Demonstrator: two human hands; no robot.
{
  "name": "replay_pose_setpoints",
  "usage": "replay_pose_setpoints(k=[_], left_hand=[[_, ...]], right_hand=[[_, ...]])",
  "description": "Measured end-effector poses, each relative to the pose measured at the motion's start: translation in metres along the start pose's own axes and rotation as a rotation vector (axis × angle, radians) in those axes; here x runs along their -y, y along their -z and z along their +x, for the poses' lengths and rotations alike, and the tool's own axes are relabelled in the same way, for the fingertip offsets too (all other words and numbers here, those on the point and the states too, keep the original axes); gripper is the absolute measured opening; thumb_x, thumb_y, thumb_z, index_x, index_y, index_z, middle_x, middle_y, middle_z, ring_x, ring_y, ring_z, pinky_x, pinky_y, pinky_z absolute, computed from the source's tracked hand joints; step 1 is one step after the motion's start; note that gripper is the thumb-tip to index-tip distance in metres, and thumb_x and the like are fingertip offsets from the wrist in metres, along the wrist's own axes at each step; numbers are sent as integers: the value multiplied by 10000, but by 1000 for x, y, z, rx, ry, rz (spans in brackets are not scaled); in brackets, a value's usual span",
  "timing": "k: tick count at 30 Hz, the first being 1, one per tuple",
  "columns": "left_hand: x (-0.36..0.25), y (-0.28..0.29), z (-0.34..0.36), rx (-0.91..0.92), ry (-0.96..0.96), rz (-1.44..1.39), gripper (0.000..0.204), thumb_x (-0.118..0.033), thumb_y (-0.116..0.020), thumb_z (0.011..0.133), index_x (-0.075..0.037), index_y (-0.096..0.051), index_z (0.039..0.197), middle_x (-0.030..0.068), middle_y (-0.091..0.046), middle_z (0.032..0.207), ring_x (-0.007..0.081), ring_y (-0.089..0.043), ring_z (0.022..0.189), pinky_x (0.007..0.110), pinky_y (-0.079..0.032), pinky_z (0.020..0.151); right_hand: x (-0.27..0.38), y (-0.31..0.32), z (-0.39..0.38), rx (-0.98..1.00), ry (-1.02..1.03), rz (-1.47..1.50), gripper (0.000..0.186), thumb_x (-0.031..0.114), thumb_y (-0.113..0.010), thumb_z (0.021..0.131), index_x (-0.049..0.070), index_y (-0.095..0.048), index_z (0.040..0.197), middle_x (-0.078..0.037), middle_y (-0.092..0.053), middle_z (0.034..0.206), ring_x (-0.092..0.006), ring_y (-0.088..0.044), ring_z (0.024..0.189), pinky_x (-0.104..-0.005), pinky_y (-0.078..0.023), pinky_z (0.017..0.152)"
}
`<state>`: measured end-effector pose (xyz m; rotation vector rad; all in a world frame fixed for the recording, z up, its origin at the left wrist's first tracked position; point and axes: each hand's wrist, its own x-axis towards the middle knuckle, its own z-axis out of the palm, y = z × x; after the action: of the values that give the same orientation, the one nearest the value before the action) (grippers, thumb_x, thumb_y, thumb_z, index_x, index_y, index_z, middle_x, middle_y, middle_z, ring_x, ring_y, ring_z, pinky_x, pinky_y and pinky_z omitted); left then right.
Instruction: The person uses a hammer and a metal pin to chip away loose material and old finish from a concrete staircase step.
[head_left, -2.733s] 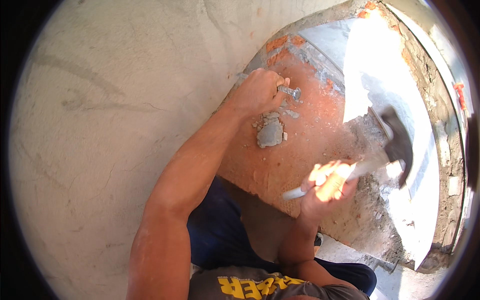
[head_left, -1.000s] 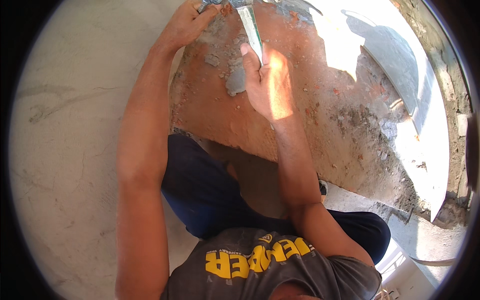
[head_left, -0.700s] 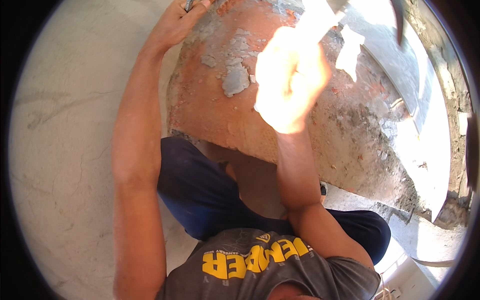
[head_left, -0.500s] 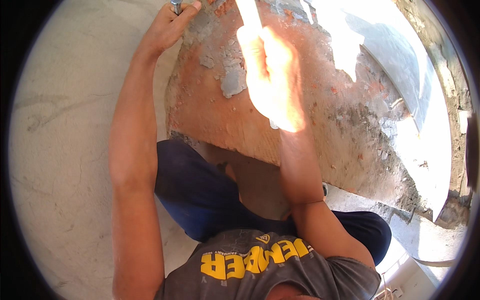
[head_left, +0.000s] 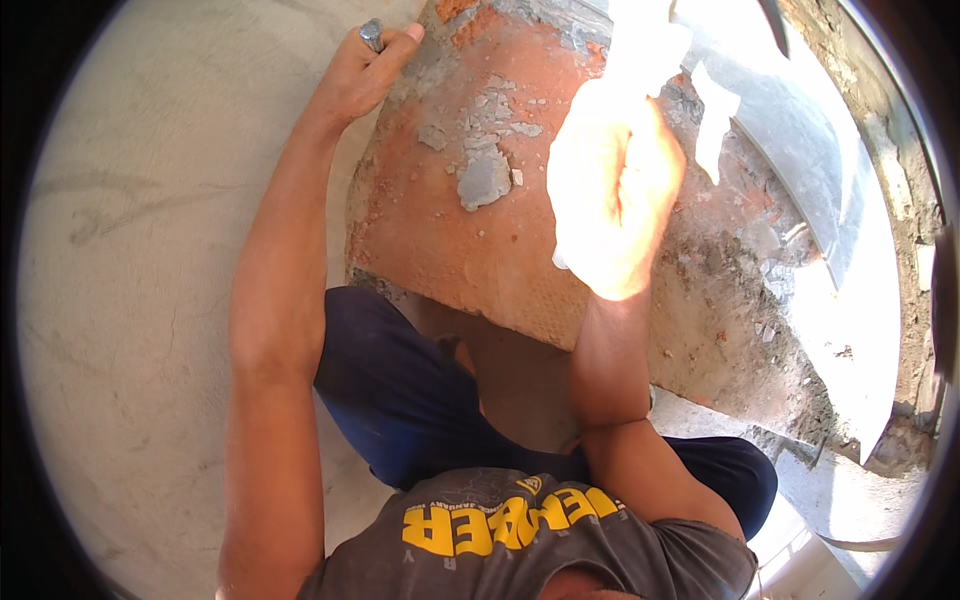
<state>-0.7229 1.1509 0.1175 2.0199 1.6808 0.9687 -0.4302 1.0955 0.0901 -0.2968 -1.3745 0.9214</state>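
At the upper left, my left hand (head_left: 360, 85) is closed around what looks like a metal chisel (head_left: 371, 36). Only its grey, rounded end shows above the fist; the rest is hidden. My right hand (head_left: 615, 190) is closed too, bleached by strong sunlight, above the slab. It grips a hammer-like tool (head_left: 645, 45), whose upper part is lost in glare. A pale bit of its handle shows below the fist. Beneath both hands lies a reddish-brown, rough brick-and-mortar slab (head_left: 450, 240). A loose grey flake of mortar (head_left: 485, 180) lies on it among smaller chips.
A pale concrete surface (head_left: 150, 280) fills the left side. At the right, a smooth grey curved sheet (head_left: 790, 150) borders the slab, partly in sun. Rough masonry (head_left: 905, 180) rises at the far right. My bent legs in dark blue trousers (head_left: 400, 380) are close to the slab's near edge.
My right hand and its tool have moved right and slightly down in the picture. My left hand appears a little lower and further right, as does the slab, so the view has shifted slightly.
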Motion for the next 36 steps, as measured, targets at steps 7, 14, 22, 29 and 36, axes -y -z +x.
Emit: replay_pose_setpoints(k=[7, 14, 22, 29, 36], left_hand=[[-4, -26, -12, 44, -5, 94, 557, -448, -566, 1074, -111, -366, 677, -65, -322, 635, 74, -296, 600, 321, -256, 507], [11, -73, -8, -127, -158, 120, 619, -447, -509, 1081, 31, -489, 687, 163, -455, 580, 308, -421, 523, 473, -391, 551], [-3, -64, -12, -179, -69, 109, 549, -346, -490, 1083, 39, -591, 705, 298, -573, 692, 501, -571, 660, 538, -466, 631], [-1, -54, -16, -159, -15, 74, 513, -316, -518, 1070, 44, -626, 721, 304, -571, 691, 511, -547, 653, 519, -478, 639], [11, -53, -7, -174, -62, -21, 552, -351, -495, 1083, 34, -604, 703, 240, -514, 597, 359, -475, 525, 466, -451, 586]], right_hand=[[-12, -37, -35, -172, -25, 105, 130, 39, -491, 1062, -30, -542, 965, -15, -508, 713, -59, -428, 566, -241, -351, 491], [-14, -51, -69, -431, -343, 146, 208, 112, -473, 1083, 31, -490, 893, -11, -464, 714, -42, -396, 527, -239, -315, 459], [-42, -57, -90, -266, -251, 32, 191, 168, -492, 1097, 67, -450, 941, -6, -376, 655, -70, -376, 473, -235, -352, 402], [-7, -46, -64, -371, -297, 173, 272, 194, -494, 1105, 76, -423, 871, 15, -440, 639, -55, -390, 482, -228, -330, 424], [-48, -41, -67, 37, -333, -431, 276, 203, -515, 1106, 90, -458, 861, 12, -471, 636, -55, -372, 433, -243, -315, 388]])
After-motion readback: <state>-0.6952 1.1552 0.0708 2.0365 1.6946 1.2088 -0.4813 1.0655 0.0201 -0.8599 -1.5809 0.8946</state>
